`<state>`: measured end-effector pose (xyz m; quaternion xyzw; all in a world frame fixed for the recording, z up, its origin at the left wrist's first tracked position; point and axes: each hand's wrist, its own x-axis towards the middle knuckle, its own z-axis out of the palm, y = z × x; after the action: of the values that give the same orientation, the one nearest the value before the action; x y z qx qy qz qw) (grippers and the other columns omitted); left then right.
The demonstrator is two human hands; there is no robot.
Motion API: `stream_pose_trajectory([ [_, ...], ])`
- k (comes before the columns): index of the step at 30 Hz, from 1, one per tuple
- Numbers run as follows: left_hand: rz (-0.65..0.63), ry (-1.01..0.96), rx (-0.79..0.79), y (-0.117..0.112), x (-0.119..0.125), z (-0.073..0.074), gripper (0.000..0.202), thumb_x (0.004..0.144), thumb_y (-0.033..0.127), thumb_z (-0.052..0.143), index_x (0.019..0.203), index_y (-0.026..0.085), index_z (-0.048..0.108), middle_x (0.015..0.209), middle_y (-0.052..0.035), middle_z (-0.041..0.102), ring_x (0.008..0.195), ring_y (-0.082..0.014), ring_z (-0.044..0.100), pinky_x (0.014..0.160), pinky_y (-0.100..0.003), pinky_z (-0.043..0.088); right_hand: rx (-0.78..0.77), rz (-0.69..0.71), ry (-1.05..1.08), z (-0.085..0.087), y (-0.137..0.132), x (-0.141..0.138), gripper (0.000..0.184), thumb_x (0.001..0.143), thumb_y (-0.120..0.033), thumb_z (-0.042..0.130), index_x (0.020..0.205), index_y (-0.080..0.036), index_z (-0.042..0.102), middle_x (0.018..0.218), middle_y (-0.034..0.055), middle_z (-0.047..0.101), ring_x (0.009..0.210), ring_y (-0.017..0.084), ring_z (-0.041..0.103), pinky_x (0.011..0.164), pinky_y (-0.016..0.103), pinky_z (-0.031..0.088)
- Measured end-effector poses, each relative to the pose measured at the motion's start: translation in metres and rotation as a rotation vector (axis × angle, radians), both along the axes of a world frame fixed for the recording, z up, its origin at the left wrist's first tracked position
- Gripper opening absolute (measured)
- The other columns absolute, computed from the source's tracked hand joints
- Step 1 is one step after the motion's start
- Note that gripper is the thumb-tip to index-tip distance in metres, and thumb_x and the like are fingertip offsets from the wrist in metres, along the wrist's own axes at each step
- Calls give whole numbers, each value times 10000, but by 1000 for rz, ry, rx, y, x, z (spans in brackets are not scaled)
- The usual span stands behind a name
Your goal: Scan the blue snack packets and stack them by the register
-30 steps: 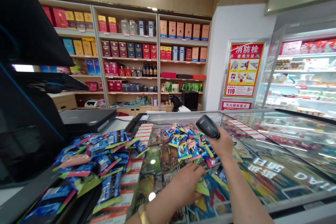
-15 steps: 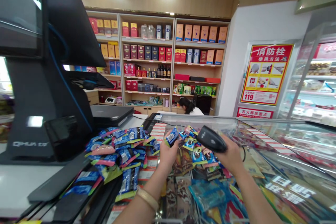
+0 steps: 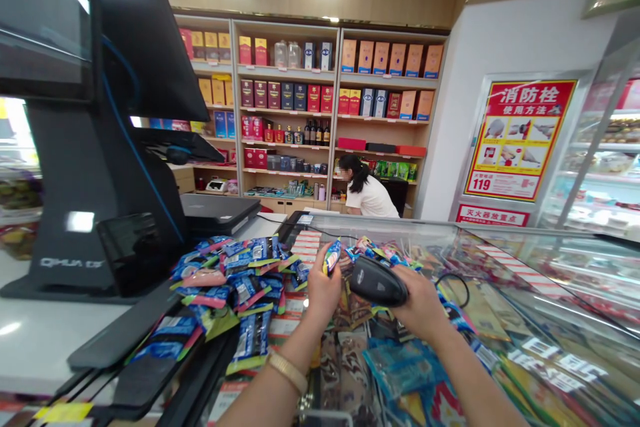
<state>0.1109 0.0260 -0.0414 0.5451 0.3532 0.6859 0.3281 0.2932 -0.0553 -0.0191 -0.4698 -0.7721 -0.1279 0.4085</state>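
Observation:
My left hand [image 3: 323,288] is closed around a small blue and yellow snack packet [image 3: 331,257], held upright above the glass counter. My right hand [image 3: 419,301] grips a black barcode scanner [image 3: 377,280], its head turned left toward the packet and almost touching my left hand. A gold bracelet sits on my left wrist. A heap of similar blue packets [image 3: 235,287] lies to the left on the counter, and a smaller pile of packets [image 3: 385,255] lies just behind my hands.
A black checkout terminal [image 3: 95,147] with screens stands at the left. The glass-topped freezer case [image 3: 525,293] stretches to the right. A person in a white top [image 3: 367,190] stands behind the counter before shelves of boxed goods [image 3: 310,93]. A red fire-hydrant poster [image 3: 520,140] hangs on the wall.
My left hand picked a packet from the pile and raised it. The scanner in my right hand swung left and down toward the packet. The person behind the counter rose into view.

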Motion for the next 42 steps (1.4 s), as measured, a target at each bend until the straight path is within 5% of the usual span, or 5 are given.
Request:
stream_pose_trajectory([
  [8, -120, -412, -259, -6, 7, 11, 159, 770, 64, 608, 895, 155, 643, 892, -59, 715, 908, -193, 693, 935, -381, 517, 44, -27, 31, -2, 2, 7, 119, 705, -186, 539, 808, -206, 596, 748, 30, 618, 695, 176, 576, 622, 266, 434],
  [16, -224, -1147, -692, -18, 2, 36, 79, 882, 80, 506, 871, 131, 565, 846, -63, 660, 737, -85, 689, 687, -134, 569, 177, -200, 113, -4, 8, 28, 151, 697, -287, 545, 800, -209, 624, 761, 44, 644, 714, 198, 609, 655, 295, 476],
  [25, -311, -1164, -660, -27, 4, 22, 297, 895, 366, 460, 1100, 162, 526, 1224, -152, 598, 1011, -201, 667, 728, -230, 591, 178, -303, 123, -7, 8, 44, 170, 728, -293, 534, 836, -207, 634, 798, 49, 663, 740, 204, 623, 642, 281, 456],
  [33, -464, -1187, -768, -39, 16, 20, 421, 903, 387, 417, 1224, 117, 454, 1142, -199, 625, 935, -223, 688, 613, -253, 601, 255, -521, 165, -10, 10, 73, 252, 737, -368, 549, 895, -193, 639, 845, 71, 673, 780, 221, 631, 656, 281, 439],
  [42, -341, -1168, -790, -27, -3, 30, 399, 905, 323, 336, 1202, 94, 470, 956, -148, 654, 797, -189, 690, 568, -257, 596, 274, -716, 350, -8, 9, 83, 235, 722, -365, 540, 847, -188, 630, 783, 59, 653, 734, 218, 604, 625, 270, 386],
])
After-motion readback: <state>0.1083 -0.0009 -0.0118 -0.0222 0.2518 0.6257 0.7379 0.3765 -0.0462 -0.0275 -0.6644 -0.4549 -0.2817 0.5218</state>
